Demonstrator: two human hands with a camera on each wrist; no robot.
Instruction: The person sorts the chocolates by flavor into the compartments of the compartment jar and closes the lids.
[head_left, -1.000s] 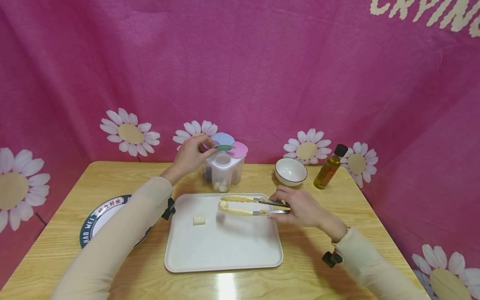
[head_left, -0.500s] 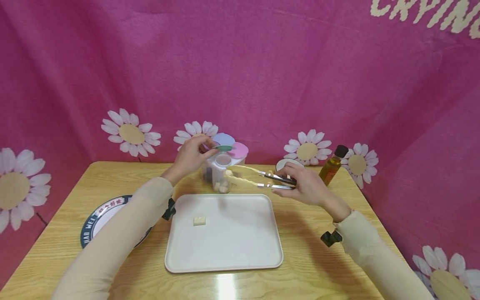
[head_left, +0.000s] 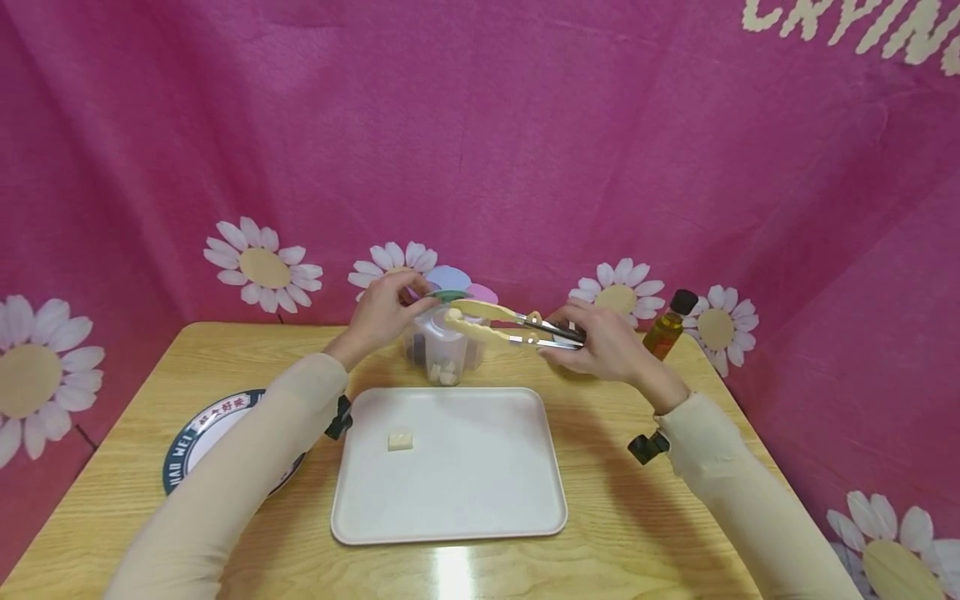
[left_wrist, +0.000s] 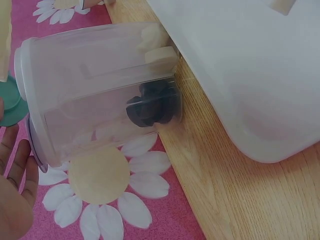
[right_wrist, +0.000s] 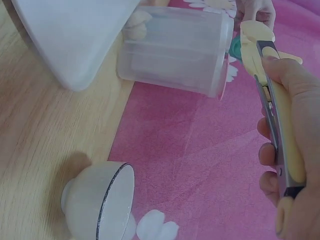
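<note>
My left hand (head_left: pixel 382 312) pinches the raised green lid (head_left: pixel 448 294) of a clear multi-compartment container (head_left: pixel 435 342). My right hand (head_left: pixel 603 337) grips metal-handled tongs (head_left: pixel 486 311) with cream-yellow tips. Between those tips sits a small pale chunk (head_left: pixel 454 314), held over the container's front compartment. Through the clear wall show pale pieces (left_wrist: pixel 160 57) at the bottom of one compartment and dark pieces (left_wrist: pixel 152 105) in another. Blue (head_left: pixel 448 277) and pink lids (head_left: pixel 482 292) cover other compartments. A pale rectangular block (head_left: pixel 400 442) lies on the white tray (head_left: pixel 450 500), in front of the container.
A plate with a dark lettered rim (head_left: pixel 178 454) lies at the left, partly under my left sleeve. A white bowl (right_wrist: pixel 95 200) stands at the back right, mostly behind my right hand in the head view. Beside it stands an oil bottle (head_left: pixel 663 333). A pink flowered cloth (head_left: pixel 480 150) hangs behind the table.
My right hand has raised the tongs with the pale chunk from over the tray, up and away from me, to the container's top. The left hand keeps holding the green lid up.
</note>
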